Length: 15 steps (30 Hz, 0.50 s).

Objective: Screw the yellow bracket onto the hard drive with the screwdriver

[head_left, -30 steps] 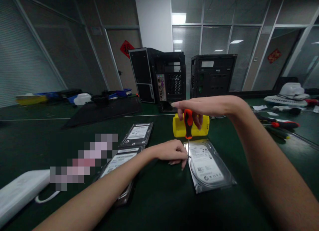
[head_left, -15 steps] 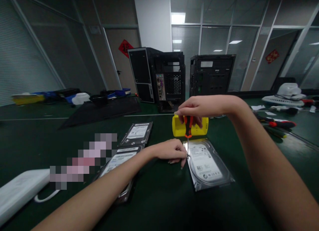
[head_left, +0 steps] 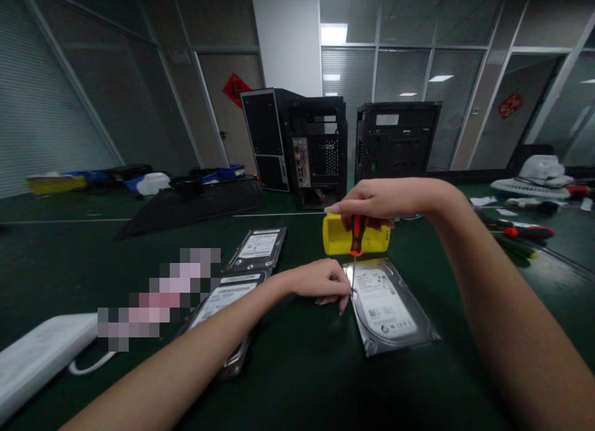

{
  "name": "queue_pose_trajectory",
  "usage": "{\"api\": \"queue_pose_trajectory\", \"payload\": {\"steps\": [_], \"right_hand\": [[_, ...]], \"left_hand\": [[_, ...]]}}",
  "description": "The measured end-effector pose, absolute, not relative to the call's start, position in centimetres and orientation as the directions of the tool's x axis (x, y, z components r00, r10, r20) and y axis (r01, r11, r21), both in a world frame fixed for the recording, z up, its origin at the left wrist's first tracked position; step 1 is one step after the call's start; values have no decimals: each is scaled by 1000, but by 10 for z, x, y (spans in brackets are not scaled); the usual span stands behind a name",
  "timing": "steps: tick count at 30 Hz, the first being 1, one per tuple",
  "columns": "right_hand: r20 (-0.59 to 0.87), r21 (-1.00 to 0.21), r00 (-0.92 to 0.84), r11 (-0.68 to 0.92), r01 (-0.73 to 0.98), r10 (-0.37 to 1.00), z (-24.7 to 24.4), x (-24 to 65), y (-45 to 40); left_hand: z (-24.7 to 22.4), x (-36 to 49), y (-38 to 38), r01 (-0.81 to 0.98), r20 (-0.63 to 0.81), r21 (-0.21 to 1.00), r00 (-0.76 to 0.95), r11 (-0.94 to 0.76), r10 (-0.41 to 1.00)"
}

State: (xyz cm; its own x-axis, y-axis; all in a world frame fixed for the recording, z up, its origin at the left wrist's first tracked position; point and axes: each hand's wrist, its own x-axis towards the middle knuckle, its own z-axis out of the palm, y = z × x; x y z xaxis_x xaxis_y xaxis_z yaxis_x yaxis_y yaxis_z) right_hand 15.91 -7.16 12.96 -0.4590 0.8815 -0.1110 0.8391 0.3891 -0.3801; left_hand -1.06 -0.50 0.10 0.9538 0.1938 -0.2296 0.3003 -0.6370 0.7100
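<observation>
My right hand is closed from above round the orange-and-black handle of a screwdriver. The screwdriver stands nearly upright, its tip at the left edge of a silver hard drive with a white label. Beside that edge is my left hand, thumb and forefinger pinched close to the tip; anything between them is too small to make out. Just behind the drive stands a yellow plastic box, partly covered by my right hand.
More hard drives lie left, partly under my left forearm. Black computer cases stand at the back. Hand tools and a white helmet-like object are at right. A white box with a cable sits front left, near a blurred-out patch.
The screwdriver handle has turned slightly and leans a little more to the right, and the right-hand fingers have shifted on it. My left hand stays at the drive's edge.
</observation>
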Motion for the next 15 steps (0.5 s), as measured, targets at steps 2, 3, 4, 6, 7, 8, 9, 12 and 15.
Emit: {"api": "queue_pose_trajectory", "payload": {"steps": [2,3,4,6,7,8,9,12,15], "right_hand": [[-93,-405,-455,384,830,886,129,159,-72],[-92,-416,-456,382,825,885,130,160,-72],[-97,-416,-462,386,823,882,130,161,-72],[-112,-386,-476,403,830,873,131,162,-73],[-117,-366,-480,412,835,869,131,162,-73],[-122,-352,-481,415,839,868,132,162,-73],[-128,-348,-481,415,841,867,132,161,-74],[-145,-394,-503,417,819,852,132,159,-76],[-164,-429,-522,416,802,837,132,159,-76]], "left_hand": [[1,-10,-5,296,-225,710,955,-639,192],[1,-10,-5,295,-224,710,955,-640,192],[1,-11,-5,295,-224,709,956,-641,192],[1,-11,-5,295,-225,708,956,-642,190],[1,-11,-5,295,-225,708,955,-641,191],[1,-11,-5,295,-225,709,955,-641,192],[1,-11,-5,295,-223,709,956,-640,193],[1,-11,-5,291,-216,710,957,-641,194],[1,-11,-5,292,-221,709,956,-642,191]]}}
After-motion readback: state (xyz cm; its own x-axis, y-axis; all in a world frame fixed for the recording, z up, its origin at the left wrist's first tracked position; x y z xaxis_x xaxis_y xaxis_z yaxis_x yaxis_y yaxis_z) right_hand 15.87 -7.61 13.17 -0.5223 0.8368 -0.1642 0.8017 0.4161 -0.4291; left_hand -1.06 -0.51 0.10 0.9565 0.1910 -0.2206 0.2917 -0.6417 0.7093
